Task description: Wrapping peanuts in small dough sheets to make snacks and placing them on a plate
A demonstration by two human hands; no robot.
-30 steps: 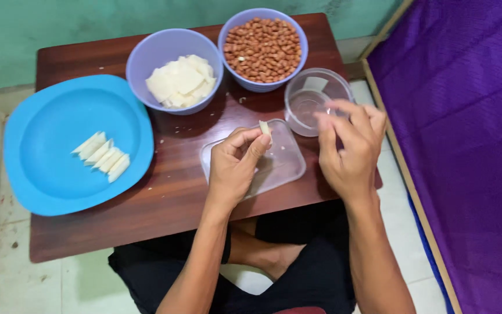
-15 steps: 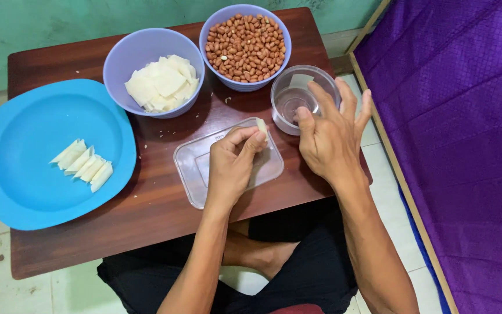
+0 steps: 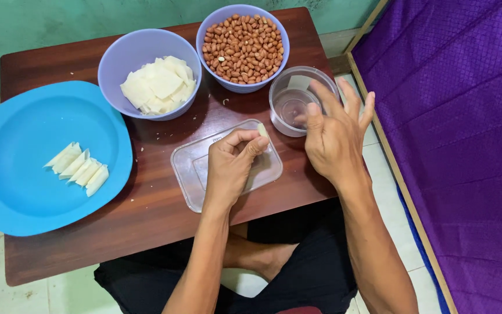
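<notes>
My left hand [image 3: 230,166] is closed around a small rolled pastry wrapper [image 3: 262,129], resting on a clear plastic lid [image 3: 187,168] on the dark wooden table [image 3: 146,215]. Fingers spread, my right hand [image 3: 335,134] reaches toward a small clear round container [image 3: 290,99] and holds nothing. A purple bowl [image 3: 129,58] holds white wrapper squares [image 3: 159,86]. Another purple bowl [image 3: 207,35] is full of peanuts [image 3: 243,48].
A large blue plate [image 3: 30,192] at the left carries several rolled white pieces [image 3: 78,167]. A purple quilted mattress [image 3: 460,145] runs along the right, past a wooden edge. A green wall lies behind the table. My crossed legs are under the table's near edge.
My right hand has opened and moved from beside the left hand toward the clear container. My left hand stays closed on the roll over the lid. The view has shifted slightly.
</notes>
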